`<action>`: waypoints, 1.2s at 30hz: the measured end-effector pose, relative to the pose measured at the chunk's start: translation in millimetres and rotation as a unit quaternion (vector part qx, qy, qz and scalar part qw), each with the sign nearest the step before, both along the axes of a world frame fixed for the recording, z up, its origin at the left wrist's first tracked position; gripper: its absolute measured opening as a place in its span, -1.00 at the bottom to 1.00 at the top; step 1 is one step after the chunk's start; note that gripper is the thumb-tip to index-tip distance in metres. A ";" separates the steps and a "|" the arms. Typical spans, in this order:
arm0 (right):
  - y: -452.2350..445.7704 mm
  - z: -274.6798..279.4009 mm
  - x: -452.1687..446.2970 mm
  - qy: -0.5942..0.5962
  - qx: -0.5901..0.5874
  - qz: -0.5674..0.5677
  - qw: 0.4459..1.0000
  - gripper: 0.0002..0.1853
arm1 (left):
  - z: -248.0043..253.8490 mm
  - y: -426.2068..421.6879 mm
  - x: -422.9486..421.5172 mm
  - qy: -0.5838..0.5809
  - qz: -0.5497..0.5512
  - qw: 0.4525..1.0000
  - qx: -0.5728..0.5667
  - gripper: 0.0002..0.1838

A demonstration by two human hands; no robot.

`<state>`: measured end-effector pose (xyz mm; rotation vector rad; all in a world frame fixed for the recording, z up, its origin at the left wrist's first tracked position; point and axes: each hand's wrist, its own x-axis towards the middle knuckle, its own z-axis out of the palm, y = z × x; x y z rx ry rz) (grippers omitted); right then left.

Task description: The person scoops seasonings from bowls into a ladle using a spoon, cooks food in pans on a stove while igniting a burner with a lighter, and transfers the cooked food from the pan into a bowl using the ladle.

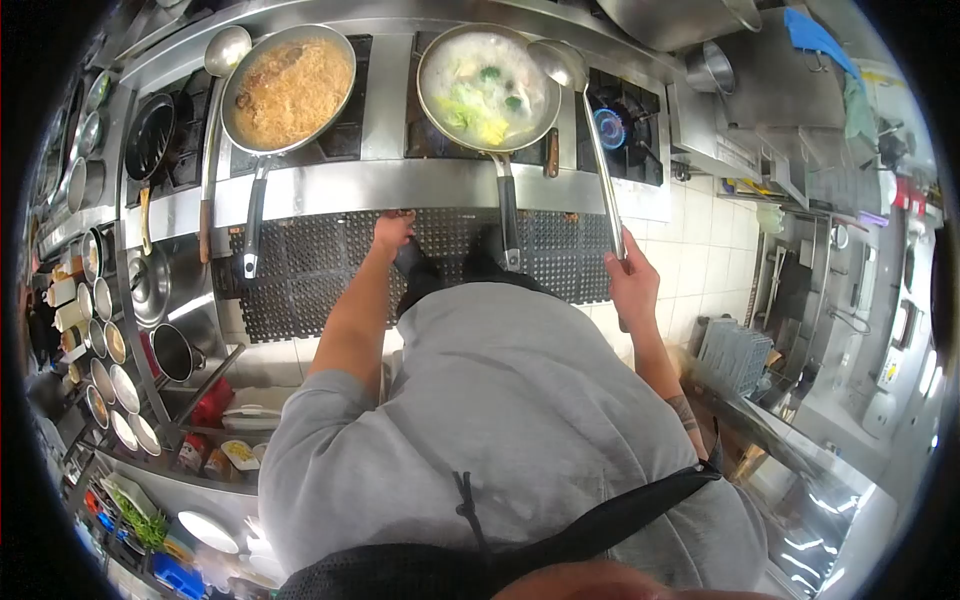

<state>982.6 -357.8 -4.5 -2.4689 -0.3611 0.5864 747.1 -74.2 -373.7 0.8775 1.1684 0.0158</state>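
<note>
My right hand (pixel 634 278) is wrapped round the long handle of a ladle (pixel 601 150). The ladle's bowl is over the right rim of a pan (pixel 420 92) of bubbling liquid with green leafy vegetables (pixel 485 115). That pan's black handle (pixel 509 215) points toward me. My left hand (pixel 394 230) is at the stove's front edge (pixel 400 187), fingers curled; whatever they grip is hidden. To the left, a second pan (pixel 262 142) full of noodles (pixel 298 92) sits on the stove, with another ladle (pixel 208 150) lying beside it.
A blue flame burns on the right burner (pixel 610 130). At the far left is a black frying pan (pixel 151 135). Several bowls (pixel 125 388) and a dark pot (pixel 174 352) stand at the left. A perforated black mat (pixel 300 270) covers the floor; a metal counter (pixel 800 450) is at the right.
</note>
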 end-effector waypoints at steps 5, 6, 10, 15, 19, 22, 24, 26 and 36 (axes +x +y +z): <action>6.7 4.9 1.8 0.027 0.017 -0.009 0.999 -0.39 | 1.8 3.0 3.5 0.030 0.010 0.999 0.007 -0.57; 8.4 6.3 2.1 0.025 0.018 -0.007 0.999 -0.39 | 4.4 2.8 2.9 0.025 0.011 1.000 0.004 -0.58; 10.4 0.7 7.4 0.008 0.035 0.015 0.999 -0.39 | 21.5 0.5 2.8 0.022 0.026 0.999 0.003 -0.62; 9.1 -6.2 8.1 -0.008 0.048 0.038 0.998 -0.39 | 23.5 -2.5 1.6 0.004 0.033 0.999 0.004 -0.73; 5.5 -12.6 6.5 -0.015 0.061 0.050 0.997 -0.39 | 28.4 -2.9 1.2 -0.003 0.012 1.000 0.008 -0.64; 6.6 -9.9 2.4 -0.008 0.056 0.044 0.997 -0.39 | 24.8 -1.8 0.3 -0.003 0.004 1.000 0.002 -0.60; 6.0 -10.4 0.5 0.004 0.051 0.033 0.998 -0.39 | 30.1 -2.8 1.0 0.009 0.006 1.000 0.009 -0.57; 3.6 -13.3 0.4 -0.042 0.042 0.061 0.996 -0.39 | 31.3 -3.0 0.8 0.020 0.008 1.000 0.015 -0.54; 4.3 -6.5 0.8 0.035 0.043 0.034 0.998 -0.40 | 50.3 6.7 -1.9 0.051 -0.242 0.968 0.044 -0.74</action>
